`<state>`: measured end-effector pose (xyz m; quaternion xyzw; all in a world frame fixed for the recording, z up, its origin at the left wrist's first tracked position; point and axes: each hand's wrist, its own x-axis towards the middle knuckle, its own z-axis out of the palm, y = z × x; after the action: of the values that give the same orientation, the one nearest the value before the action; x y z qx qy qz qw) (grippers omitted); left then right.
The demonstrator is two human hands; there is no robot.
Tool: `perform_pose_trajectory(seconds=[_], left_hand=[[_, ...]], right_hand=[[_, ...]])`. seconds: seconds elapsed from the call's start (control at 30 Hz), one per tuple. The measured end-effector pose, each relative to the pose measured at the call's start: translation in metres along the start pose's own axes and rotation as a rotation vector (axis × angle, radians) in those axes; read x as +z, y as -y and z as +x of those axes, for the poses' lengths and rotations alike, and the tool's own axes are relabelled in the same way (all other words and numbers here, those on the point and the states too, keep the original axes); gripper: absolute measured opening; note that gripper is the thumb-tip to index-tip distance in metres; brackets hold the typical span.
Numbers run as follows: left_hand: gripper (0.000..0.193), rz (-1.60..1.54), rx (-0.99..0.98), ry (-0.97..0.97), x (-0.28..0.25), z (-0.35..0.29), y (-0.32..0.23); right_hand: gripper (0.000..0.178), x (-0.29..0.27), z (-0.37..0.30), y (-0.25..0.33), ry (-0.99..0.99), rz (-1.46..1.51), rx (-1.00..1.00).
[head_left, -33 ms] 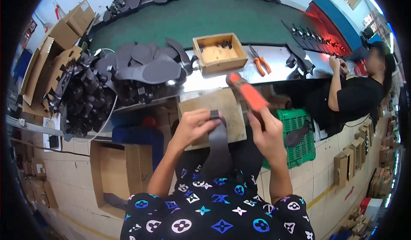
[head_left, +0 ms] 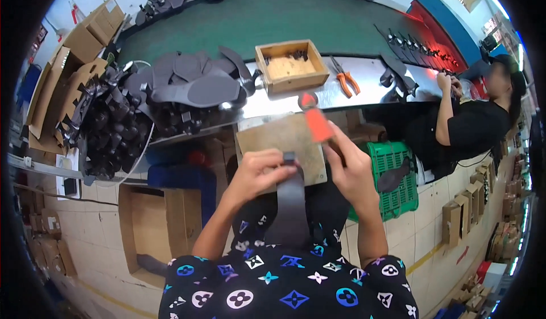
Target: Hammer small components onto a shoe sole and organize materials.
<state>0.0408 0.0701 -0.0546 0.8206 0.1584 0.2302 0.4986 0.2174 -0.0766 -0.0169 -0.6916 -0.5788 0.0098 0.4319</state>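
Observation:
My left hand [head_left: 259, 174] is closed on the heel end of a dark grey shoe sole [head_left: 291, 211]. The small square tip of its heel [head_left: 289, 158] points up between thumb and fingers. The sole's broad end reaches down toward my lap. In my closed right hand [head_left: 355, 168] is a hammer [head_left: 319, 127] with an orange-red handle, a little blurred. Its round dark head hangs to the upper right of the heel, apart from it. Under both hands lies a worn, light brown board [head_left: 307, 160].
An open wooden box [head_left: 293, 86] with small dark pieces and orange-handled pliers [head_left: 344, 80] sit on the metal bench edge. Soles [head_left: 199, 91] and black heels [head_left: 116, 131] are heaped left. A green crate [head_left: 392, 199] stands right, near a co-worker [head_left: 472, 117]. Behind runs a green conveyor belt [head_left: 227, 29].
My right hand and the hammer have shifted left, toward the heel. The heel in my left hand has moved slightly down and right, and the sole's broad end is more upright toward my lap.

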Motion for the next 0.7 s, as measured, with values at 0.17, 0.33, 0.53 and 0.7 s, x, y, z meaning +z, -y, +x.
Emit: perform_pose_trajectory(seconds=[0.17, 0.33, 0.53, 0.7], left_hand=[[0.019, -0.487, -0.324, 0.239, -0.002, -0.035, -0.072], [0.024, -0.689, -0.438, 0.337, -0.006, -0.038, -0.088], [0.031, -0.964, -0.324, 0.577, 0.008, -0.046, -0.088], [0.034, -1.010, -0.375, 0.598, 0.006, -0.050, -0.099]], right_hand=[[0.040, 0.022, 0.002, -0.015, 0.322, -0.524, -0.352], [0.057, 0.018, -0.012, 0.010, 0.411, 1.053, 0.120], [0.050, 0.015, -0.028, 0.030, 0.423, 1.301, 0.117], [0.049, 0.008, -0.028, 0.037, 0.426, 1.323, 0.169]])
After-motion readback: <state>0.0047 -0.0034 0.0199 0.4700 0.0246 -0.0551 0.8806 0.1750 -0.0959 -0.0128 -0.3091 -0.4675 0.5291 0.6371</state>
